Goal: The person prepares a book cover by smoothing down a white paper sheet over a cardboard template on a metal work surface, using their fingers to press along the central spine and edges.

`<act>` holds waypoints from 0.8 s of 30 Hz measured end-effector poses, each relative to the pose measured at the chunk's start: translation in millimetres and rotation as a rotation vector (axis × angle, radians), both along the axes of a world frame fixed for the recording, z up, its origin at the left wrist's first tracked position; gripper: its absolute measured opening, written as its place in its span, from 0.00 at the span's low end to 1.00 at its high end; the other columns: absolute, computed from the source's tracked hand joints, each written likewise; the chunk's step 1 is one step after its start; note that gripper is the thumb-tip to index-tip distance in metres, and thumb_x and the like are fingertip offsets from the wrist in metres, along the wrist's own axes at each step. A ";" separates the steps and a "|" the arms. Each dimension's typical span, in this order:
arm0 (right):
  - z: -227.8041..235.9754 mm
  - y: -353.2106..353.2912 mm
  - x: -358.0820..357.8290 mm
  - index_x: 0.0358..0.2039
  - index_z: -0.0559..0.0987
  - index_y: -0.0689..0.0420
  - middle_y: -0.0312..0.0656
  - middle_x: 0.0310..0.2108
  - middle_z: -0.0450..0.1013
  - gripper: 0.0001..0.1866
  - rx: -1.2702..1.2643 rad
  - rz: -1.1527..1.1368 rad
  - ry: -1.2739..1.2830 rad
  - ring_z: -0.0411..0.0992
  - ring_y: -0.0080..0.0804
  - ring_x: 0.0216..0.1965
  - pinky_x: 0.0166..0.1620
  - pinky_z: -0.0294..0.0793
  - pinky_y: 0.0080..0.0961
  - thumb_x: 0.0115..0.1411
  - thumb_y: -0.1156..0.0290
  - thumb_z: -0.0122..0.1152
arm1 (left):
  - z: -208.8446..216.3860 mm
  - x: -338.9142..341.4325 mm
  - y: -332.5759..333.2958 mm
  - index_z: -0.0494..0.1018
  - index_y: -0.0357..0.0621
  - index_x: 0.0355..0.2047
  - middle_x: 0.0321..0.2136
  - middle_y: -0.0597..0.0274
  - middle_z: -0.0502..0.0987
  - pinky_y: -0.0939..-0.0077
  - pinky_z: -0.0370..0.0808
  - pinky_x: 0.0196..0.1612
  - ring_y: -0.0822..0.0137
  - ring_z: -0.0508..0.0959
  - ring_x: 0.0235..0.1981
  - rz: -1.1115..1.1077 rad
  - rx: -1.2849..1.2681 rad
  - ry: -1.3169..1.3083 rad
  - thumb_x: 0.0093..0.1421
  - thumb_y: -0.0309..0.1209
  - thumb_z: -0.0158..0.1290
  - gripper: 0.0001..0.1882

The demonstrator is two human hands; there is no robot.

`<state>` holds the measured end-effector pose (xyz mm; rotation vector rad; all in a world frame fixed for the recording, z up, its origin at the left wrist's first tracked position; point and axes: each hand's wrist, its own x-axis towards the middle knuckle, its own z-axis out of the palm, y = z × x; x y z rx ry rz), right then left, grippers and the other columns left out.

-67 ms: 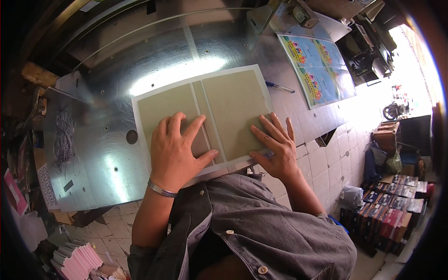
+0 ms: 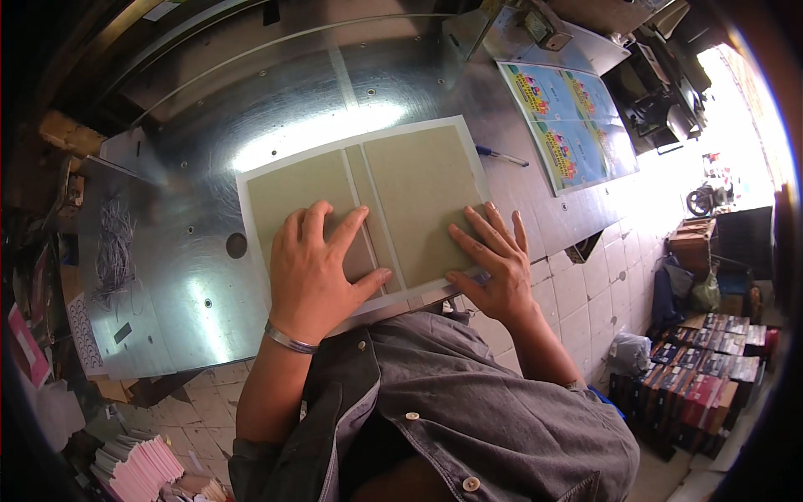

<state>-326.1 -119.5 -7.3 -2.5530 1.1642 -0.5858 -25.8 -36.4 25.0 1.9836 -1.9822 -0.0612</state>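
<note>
Two grey-brown cardboard panels lie side by side on a white sheet (image 2: 465, 127), with a narrow cardboard strip (image 2: 358, 167) between them and thin white gaps along it. My left hand (image 2: 316, 259) rests with fingers spread on the left panel (image 2: 297, 186), its index finger and thumb reaching to the strip's edge. On the right panel (image 2: 418, 188), my right hand (image 2: 499, 259) lies with fingers apart over its right edge and the sheet's margin. Neither hand grips anything. The near left part of the left panel is hidden under my left hand.
The metal table (image 2: 201, 192) carries a blue pen (image 2: 502, 156), blue printed sheets (image 2: 577, 125) at the right and a tangle of string (image 2: 115, 251) at the left. Stacked books (image 2: 690, 376) stand on the tiled floor (image 2: 585, 293); pink paper stacks (image 2: 142, 468) sit lower left.
</note>
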 end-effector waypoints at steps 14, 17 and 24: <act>-5.4 -1.1 -0.5 0.67 0.87 0.39 0.43 0.76 0.74 0.35 -0.035 0.010 -0.001 0.63 0.54 0.81 0.82 0.47 0.69 0.58 0.51 0.82 | -1.4 0.4 0.8 0.78 0.62 0.70 0.61 0.53 0.73 0.48 0.76 0.65 0.48 0.73 0.63 0.001 0.003 -0.001 0.52 0.57 0.78 0.46; -6.9 -1.5 -1.0 0.67 0.87 0.39 0.43 0.75 0.74 0.35 -0.037 0.013 -0.010 0.63 0.54 0.81 0.82 0.47 0.69 0.58 0.51 0.82 | -1.7 0.7 0.8 0.79 0.62 0.70 0.61 0.53 0.73 0.48 0.76 0.65 0.48 0.73 0.63 -0.001 -0.002 0.001 0.52 0.57 0.78 0.46; -8.6 -1.5 -1.4 0.66 0.88 0.42 0.46 0.75 0.74 0.35 -0.032 0.014 -0.017 0.63 0.58 0.81 0.82 0.47 0.67 0.57 0.52 0.80 | -1.0 0.6 1.1 0.78 0.62 0.70 0.61 0.53 0.73 0.48 0.76 0.65 0.48 0.73 0.63 -0.002 0.002 -0.001 0.52 0.57 0.78 0.46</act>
